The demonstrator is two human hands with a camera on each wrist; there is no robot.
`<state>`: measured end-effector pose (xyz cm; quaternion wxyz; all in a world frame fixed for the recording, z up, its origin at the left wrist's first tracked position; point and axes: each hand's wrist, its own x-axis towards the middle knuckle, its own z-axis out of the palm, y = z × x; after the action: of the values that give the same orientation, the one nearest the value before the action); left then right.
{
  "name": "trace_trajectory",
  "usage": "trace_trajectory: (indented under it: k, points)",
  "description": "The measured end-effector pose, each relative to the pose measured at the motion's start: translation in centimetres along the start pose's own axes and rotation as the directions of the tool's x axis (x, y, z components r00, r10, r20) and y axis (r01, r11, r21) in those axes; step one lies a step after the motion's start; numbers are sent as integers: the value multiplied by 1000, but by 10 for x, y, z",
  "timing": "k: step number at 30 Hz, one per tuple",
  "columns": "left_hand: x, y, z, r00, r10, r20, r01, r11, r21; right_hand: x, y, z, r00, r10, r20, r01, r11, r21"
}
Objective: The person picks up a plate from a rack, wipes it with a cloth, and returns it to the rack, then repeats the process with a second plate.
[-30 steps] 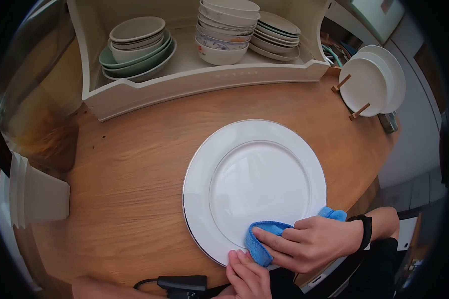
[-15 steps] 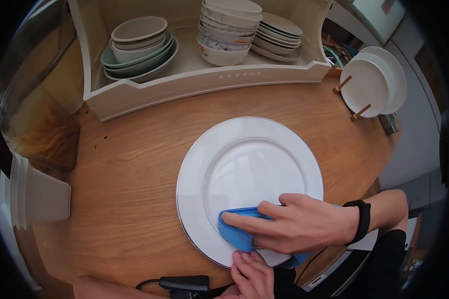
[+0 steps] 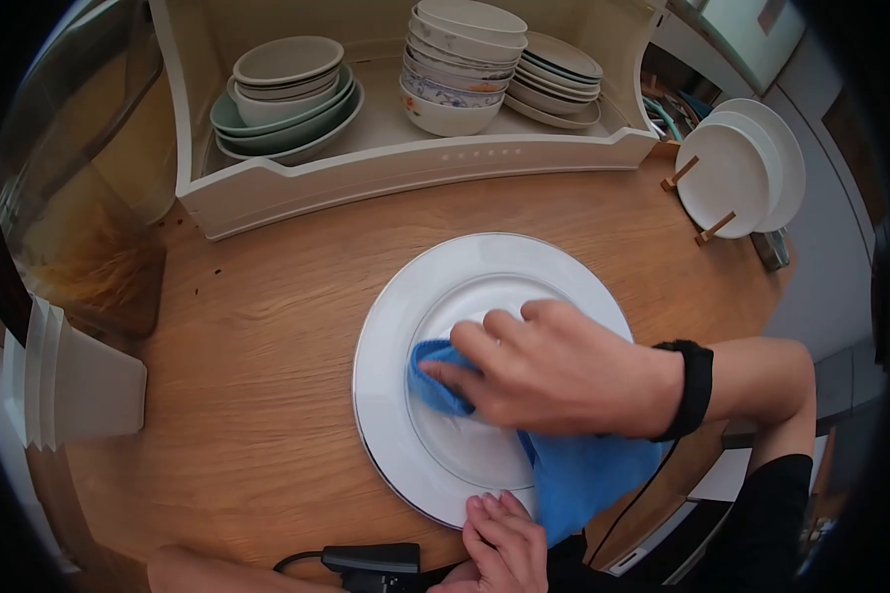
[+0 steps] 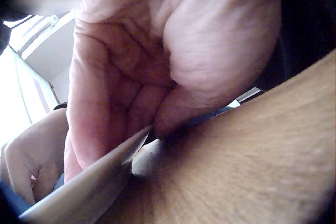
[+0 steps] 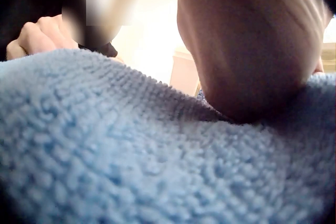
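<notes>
A white plate (image 3: 386, 395) with a thin dark rim line lies on the wooden table. Near its middle my right hand (image 3: 554, 371) presses a blue cloth (image 3: 588, 479), fingers bent round a fold of it; the cloth's loose part hangs over the plate's near right edge. My left hand (image 3: 504, 544) grips the near rim, fingertips on top; in the left wrist view the thumb of that hand (image 4: 157, 50) is under the plate's edge (image 4: 89, 187). The cloth (image 5: 131, 145) fills the lower right wrist view beneath the right hand (image 5: 252, 45).
Behind the plate a cream rack (image 3: 415, 168) holds stacked bowls (image 3: 450, 119) and plates. White plates (image 3: 727, 178) stand upright in a wooden holder at the right. White containers (image 3: 94, 385) and a clear jar (image 3: 99, 247) are at the left, a black device (image 3: 371, 558) at the near edge.
My right hand has moved with the cloth from the plate's near rim up to its middle, and more of the cloth is spread out. The left hand stays at the near rim.
</notes>
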<state>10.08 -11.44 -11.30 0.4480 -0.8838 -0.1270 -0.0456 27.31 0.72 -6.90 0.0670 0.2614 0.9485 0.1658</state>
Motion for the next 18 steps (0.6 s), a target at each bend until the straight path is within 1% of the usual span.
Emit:
trace_trajectory:
  k: [2,3,5,6,8,9,13,15,16,18]
  points:
    - [-1,-4,-2,1000,13,3,-13,1000,-20,4,12,6,994,37,-99,-28,995,92]
    - [-1,-6,-3,1000,27,-1,-27,999,-41,4,19,8,994,36,-100,-27,995,91]
    - [-1,-4,-3,1000,11,2,-10,999,-43,3,31,11,993,100,-62,-94,992,89]
    - [-1,-4,-3,1000,-6,7,7,999,-48,0,36,13,993,98,-63,-92,992,90]
    - [-3,-3,-4,1000,-2,16,3,998,-62,-5,41,16,988,149,-34,-144,983,116]
    - [-2,-3,-4,1000,3,16,-2,997,-74,-6,40,13,988,155,17,-156,982,110]
    - [-4,-3,-5,1000,22,11,-21,996,-86,-22,46,16,978,204,44,-208,971,115]
    - [-1,-4,-3,996,-89,8,89,986,-141,-30,50,14,964,249,92,-262,952,161]
    - [-1,-3,-3,996,-87,4,87,986,-141,-34,51,11,963,253,94,-266,951,159]
    - [-1,-2,-2,994,-104,-16,101,984,-144,-43,54,7,940,297,169,-324,930,171]
